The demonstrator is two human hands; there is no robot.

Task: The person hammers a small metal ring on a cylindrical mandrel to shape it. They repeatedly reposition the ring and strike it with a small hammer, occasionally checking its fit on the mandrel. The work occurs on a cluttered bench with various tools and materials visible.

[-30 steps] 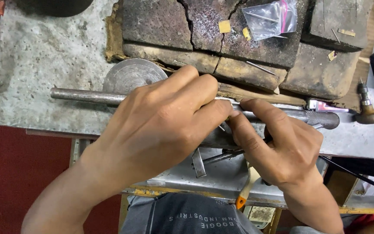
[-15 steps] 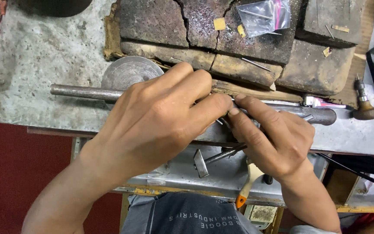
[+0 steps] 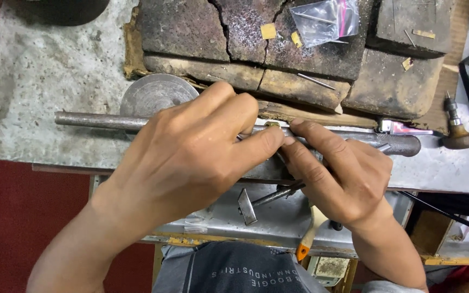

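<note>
Both hands slid left along rod.

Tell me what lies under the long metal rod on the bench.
The long metal rod crosses a round grey metal disc and the grey bench top. The left hand and right hand cover its middle, so whatever lies beneath there is hidden.
</note>
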